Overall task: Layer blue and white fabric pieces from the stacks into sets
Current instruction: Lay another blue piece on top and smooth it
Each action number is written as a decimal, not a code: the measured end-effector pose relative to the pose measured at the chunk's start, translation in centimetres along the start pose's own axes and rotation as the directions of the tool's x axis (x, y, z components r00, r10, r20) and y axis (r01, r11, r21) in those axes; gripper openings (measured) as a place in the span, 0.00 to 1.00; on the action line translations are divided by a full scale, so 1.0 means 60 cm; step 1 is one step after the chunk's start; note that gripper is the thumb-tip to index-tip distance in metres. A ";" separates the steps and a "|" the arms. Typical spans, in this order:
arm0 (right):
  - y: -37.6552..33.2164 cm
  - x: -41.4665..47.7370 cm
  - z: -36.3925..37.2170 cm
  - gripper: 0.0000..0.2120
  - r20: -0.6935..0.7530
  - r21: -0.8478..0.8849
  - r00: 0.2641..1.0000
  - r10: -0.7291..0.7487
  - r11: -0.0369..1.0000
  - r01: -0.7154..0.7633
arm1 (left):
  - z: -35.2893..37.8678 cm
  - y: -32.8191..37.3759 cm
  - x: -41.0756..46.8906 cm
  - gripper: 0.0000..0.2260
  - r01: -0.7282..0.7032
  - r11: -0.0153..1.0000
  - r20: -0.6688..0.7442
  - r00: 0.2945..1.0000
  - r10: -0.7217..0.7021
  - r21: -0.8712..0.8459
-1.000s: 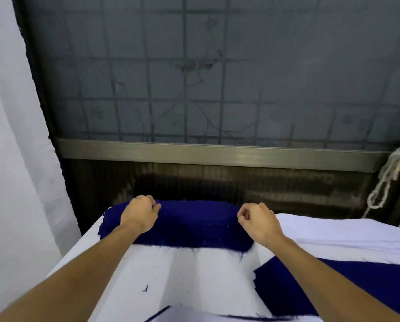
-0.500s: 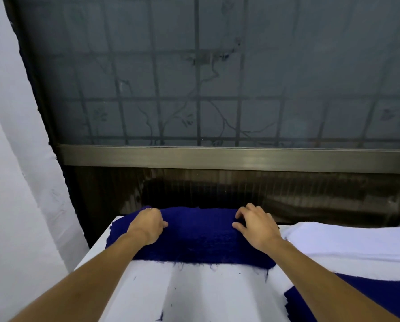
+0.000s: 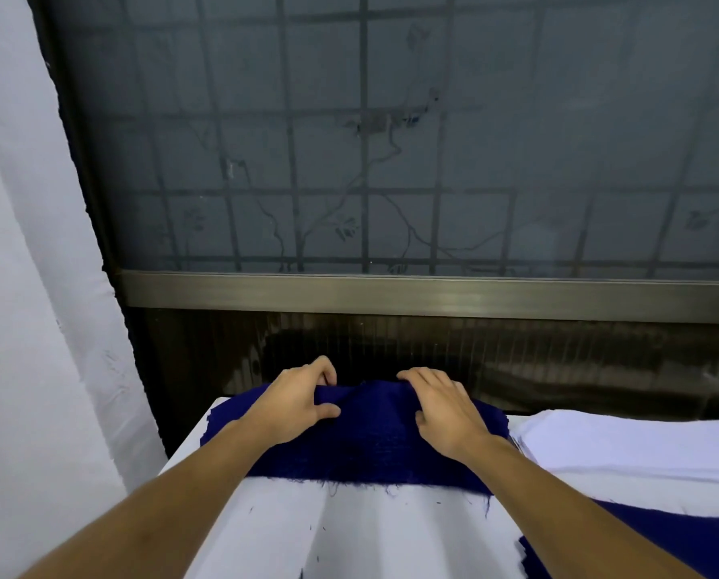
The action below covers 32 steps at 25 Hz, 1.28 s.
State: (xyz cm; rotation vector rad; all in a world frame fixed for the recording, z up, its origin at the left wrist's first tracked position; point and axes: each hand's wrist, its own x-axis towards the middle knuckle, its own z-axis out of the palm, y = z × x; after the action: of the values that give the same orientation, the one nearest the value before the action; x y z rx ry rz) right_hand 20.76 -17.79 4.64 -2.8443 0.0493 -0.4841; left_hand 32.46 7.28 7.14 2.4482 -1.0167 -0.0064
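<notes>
The fabric piece (image 3: pixel 374 445) lies at twelve o'clock on the table (image 3: pixel 349 537); a stack (image 3: pixel 642 445) at three, a second stack (image 3: pixel 683 532) at five.

The fingertips of the left hand (image 3: pixel 295 405) dip behind a raised fold at the far edge of the blue fabric piece (image 3: pixel 374 445), so the depth of that grip cannot be told. The right hand (image 3: pixel 445 411) covers the cloth under its palm. Right of the blue fabric piece, the white stack (image 3: pixel 625 449) runs off the frame. The blue stack (image 3: pixel 700 541) is cut by the corner and partly hidden by the forearm. Beyond the piece, shapes behind the frosted glass (image 3: pixel 391 160) are blurred.
</notes>
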 end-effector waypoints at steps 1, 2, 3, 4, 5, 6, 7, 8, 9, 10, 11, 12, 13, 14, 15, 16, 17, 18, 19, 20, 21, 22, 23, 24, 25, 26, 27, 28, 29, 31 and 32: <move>-0.001 0.002 0.000 0.33 0.001 0.004 1.000 0.000 1.000 0.000 | -0.008 0.007 0.001 0.15 0.013 1.000 -0.015 1.000 -0.013 -0.023; -0.003 0.004 0.001 0.33 -0.001 0.008 1.000 -0.003 1.000 0.003 | -0.016 0.012 0.001 0.14 0.004 1.000 -0.027 1.000 -0.004 0.006; -0.008 0.006 0.001 0.33 -0.008 0.012 1.000 -0.009 1.000 0.009 | -0.023 0.015 0.001 0.10 -0.019 0.998 -0.036 0.999 0.021 0.061; -0.016 0.009 0.002 0.33 -0.019 0.016 1.000 -0.022 1.000 0.022 | -0.030 0.021 -0.001 0.06 -0.059 0.991 -0.040 0.997 0.064 0.121; -0.026 0.013 0.002 0.33 -0.031 0.023 0.999 -0.042 0.999 0.043 | -0.037 0.030 -0.005 0.04 -0.103 0.981 -0.036 0.993 0.110 0.164; -0.037 0.019 0.003 0.32 -0.048 0.037 0.997 -0.065 0.997 0.067 | -0.043 0.041 -0.008 0.03 -0.145 0.971 -0.030 0.988 0.153 0.189; -0.048 0.025 0.003 0.28 -0.073 0.056 0.994 -0.087 0.994 0.092 | -0.048 0.052 -0.011 0.04 -0.180 0.960 -0.026 0.981 0.190 0.214; -0.056 0.030 0.002 0.23 -0.102 0.070 0.990 -0.101 0.992 0.108 | -0.054 0.063 -0.014 0.05 -0.209 0.946 -0.028 0.975 0.222 0.248; -0.062 0.034 -0.002 0.18 -0.126 0.076 0.987 -0.096 0.991 0.106 | -0.060 0.074 -0.017 0.07 -0.225 0.932 -0.032 0.969 0.244 0.284; -0.064 0.037 -0.007 0.14 -0.138 0.077 0.988 -0.068 0.994 0.080 | -0.066 0.083 -0.020 0.08 -0.228 0.922 -0.036 0.967 0.251 0.313; -0.061 0.036 -0.013 0.12 -0.143 0.078 0.989 -0.032 0.996 0.043 | -0.071 0.090 -0.022 0.09 -0.218 0.918 -0.041 0.969 0.245 0.332; -0.057 0.032 -0.021 0.12 -0.145 0.077 0.989 -0.001 0.997 0.012 | -0.077 0.096 -0.026 0.10 -0.197 0.921 -0.052 0.973 0.227 0.336; -0.050 0.027 -0.030 0.12 -0.146 0.069 0.989 0.019 0.998 -0.009 | -0.083 0.099 -0.032 0.11 -0.166 0.930 -0.067 0.978 0.198 0.327; -0.043 0.020 -0.040 0.13 -0.149 0.057 0.988 0.030 0.998 -0.022 | -0.090 0.101 -0.038 0.12 -0.134 0.939 -0.083 0.982 0.168 0.316; -0.036 0.013 -0.052 0.13 -0.155 0.047 0.987 0.037 0.998 -0.030 | -0.097 0.102 -0.045 0.12 -0.109 0.945 -0.096 0.985 0.145 0.309; -0.027 0.005 -0.065 0.12 -0.168 0.040 0.985 0.043 0.999 -0.037 | -0.106 0.101 -0.051 0.12 -0.085 0.948 -0.102 0.987 0.122 0.305; -0.018 -0.003 -0.080 0.11 -0.185 0.038 0.981 0.052 0.998 -0.045 | -0.116 0.100 -0.057 0.12 -0.061 0.952 -0.103 0.990 0.096 0.298; -0.008 -0.010 -0.094 0.10 -0.199 0.043 0.978 0.069 0.997 -0.061 | -0.125 0.098 -0.063 0.12 -0.033 0.959 -0.100 0.993 0.064 0.280; 0.003 -0.019 -0.110 0.09 -0.208 0.052 0.974 0.092 0.995 -0.083 | -0.133 0.096 -0.067 0.12 -0.003 0.969 -0.099 0.995 0.028 0.247; 0.013 -0.030 -0.126 0.09 -0.209 0.059 0.971 0.115 0.993 -0.105 | -0.140 0.095 -0.073 0.13 0.026 0.979 -0.100 0.995 -0.005 0.202; 0.023 -0.042 -0.142 0.08 -0.208 0.062 0.969 0.132 0.991 -0.122 | -0.145 0.096 -0.079 0.13 0.048 0.986 -0.103 0.994 -0.031 0.162; 0.033 -0.055 -0.156 0.07 -0.203 0.072 0.968 0.147 0.988 -0.136 | -0.149 0.096 -0.085 0.14 0.061 0.990 -0.109 0.993 -0.046 0.131; 0.041 -0.069 -0.167 0.07 -0.194 0.099 0.966 0.169 0.983 -0.152 | -0.150 0.096 -0.092 0.13 0.071 0.993 -0.119 0.991 -0.059 0.096; 0.048 -0.084 -0.178 0.07 -0.183 0.140 0.963 0.197 0.975 -0.173 | -0.151 0.096 -0.098 0.12 0.082 0.995 -0.133 0.988 -0.075 0.048; 0.055 -0.099 -0.187 0.07 -0.174 0.183 0.958 0.229 0.963 -0.197 | -0.150 0.096 -0.104 0.10 0.092 0.996 -0.144 0.985 -0.093 -0.011; 0.063 -0.114 -0.195 0.08 -0.170 0.224 0.950 0.262 0.949 -0.222 | -0.148 0.095 -0.109 0.08 0.106 0.991 -0.153 0.981 -0.117 -0.080; 0.071 -0.126 -0.201 0.09 -0.170 0.265 0.940 0.296 0.933 -0.246 | -0.146 0.094 -0.114 0.06 0.126 0.980 -0.166 0.975 -0.151 -0.153; 0.079 -0.141 -0.206 0.10 -0.168 0.314 0.929 0.331 0.911 -0.267 | -0.141 0.094 -0.120 0.06 0.148 0.962 -0.185 0.964 -0.192 -0.229; 0.087 -0.158 -0.212 0.11 -0.163 0.375 0.917 0.365 0.882 -0.284 | -0.134 0.097 -0.128 0.06 0.167 0.941 -0.207 0.950 -0.234 -0.296; 0.101 -0.192 -0.220 0.11 -0.150 0.516 0.885 0.440 0.799 -0.310 | -0.117 0.106 -0.147 0.03 0.182 0.901 -0.240 0.926 -0.292 -0.393; 0.105 -0.210 -0.223 0.11 -0.141 0.577 0.873 0.468 0.755 -0.312 | -0.109 0.113 -0.157 0.02 0.181 0.887 -0.251 0.918 -0.308 -0.426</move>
State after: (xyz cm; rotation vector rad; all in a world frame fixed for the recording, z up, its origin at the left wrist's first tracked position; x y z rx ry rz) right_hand 4.50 -26.20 11.21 -2.1092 0.4820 -0.6715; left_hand 22.34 12.28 14.19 2.1001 -0.4988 0.0810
